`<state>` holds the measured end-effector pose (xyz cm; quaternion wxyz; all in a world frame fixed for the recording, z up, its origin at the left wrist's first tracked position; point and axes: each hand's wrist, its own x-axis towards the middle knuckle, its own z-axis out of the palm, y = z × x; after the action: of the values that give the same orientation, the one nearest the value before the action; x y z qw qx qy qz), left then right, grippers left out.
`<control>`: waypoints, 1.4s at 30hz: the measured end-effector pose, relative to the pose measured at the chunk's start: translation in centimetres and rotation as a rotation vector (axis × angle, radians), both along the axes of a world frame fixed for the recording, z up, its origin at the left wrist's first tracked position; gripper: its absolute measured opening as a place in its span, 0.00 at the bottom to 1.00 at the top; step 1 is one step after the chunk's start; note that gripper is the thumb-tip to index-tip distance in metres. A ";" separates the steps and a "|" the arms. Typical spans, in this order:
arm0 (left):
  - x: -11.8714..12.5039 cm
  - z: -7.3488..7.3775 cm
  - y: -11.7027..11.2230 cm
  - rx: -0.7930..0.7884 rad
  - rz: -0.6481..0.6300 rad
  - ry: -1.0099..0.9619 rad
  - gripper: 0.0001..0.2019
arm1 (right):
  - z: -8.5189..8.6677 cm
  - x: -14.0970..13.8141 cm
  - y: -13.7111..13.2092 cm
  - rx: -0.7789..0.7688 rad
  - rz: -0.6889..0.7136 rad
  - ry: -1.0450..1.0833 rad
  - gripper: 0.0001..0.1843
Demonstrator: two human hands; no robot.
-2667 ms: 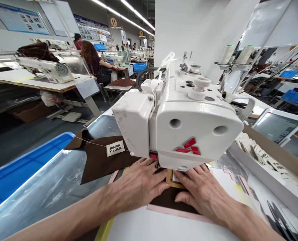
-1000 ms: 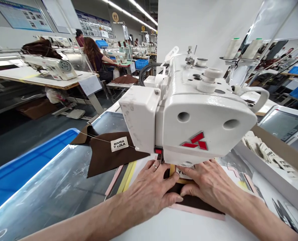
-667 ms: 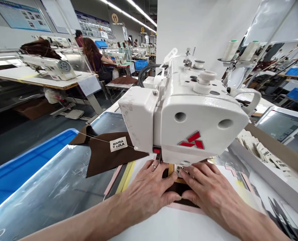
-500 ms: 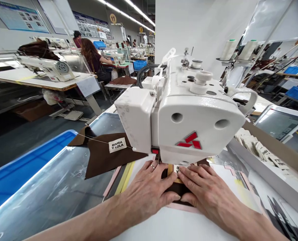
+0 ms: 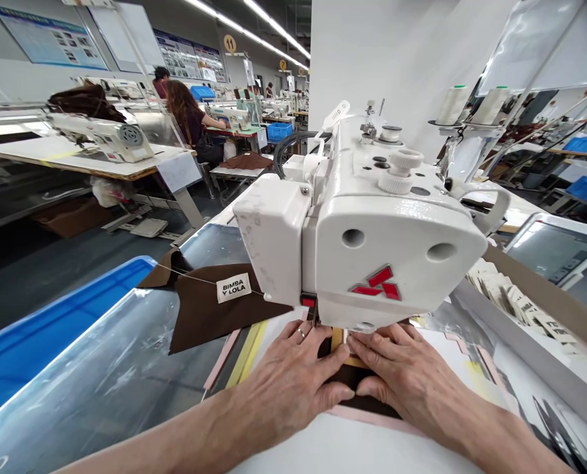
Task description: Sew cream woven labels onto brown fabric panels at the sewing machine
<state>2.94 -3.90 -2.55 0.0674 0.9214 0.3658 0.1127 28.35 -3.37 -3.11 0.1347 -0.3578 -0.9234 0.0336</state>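
Note:
A white sewing machine (image 5: 372,243) with a red logo fills the middle. Under its head lies a dark brown fabric piece (image 5: 350,380) inside a yellow and pink template. My left hand (image 5: 293,378) presses flat on the fabric's left side, a ring on one finger. My right hand (image 5: 397,375) presses flat on its right side, fingertips close under the machine head. The needle area is hidden by the machine. To the left, another brown fabric piece (image 5: 209,316) carries a sewn white label (image 5: 233,288), with a thread running from it.
A blue bin (image 5: 41,329) sits at the left beside a shiny plastic-covered surface (image 5: 116,368). A tray of white labels (image 5: 520,306) and a tablet screen (image 5: 550,250) stand to the right. Two thread cones (image 5: 471,105) rise behind. Other people sit at machines far left.
Both hands shifted the brown fabric slightly under the machine head; the white label seen between my fingers half a second ago is now hidden under the machine.

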 end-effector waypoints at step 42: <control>-2.2 0.5 0.1 -0.044 -0.111 -0.040 0.26 | 1.0 -0.4 0.4 0.064 0.041 0.085 0.28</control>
<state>0.72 -3.82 -2.01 0.1010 0.9361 0.3153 0.1190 27.93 -3.00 -2.11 0.1846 -0.3323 -0.9247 0.0220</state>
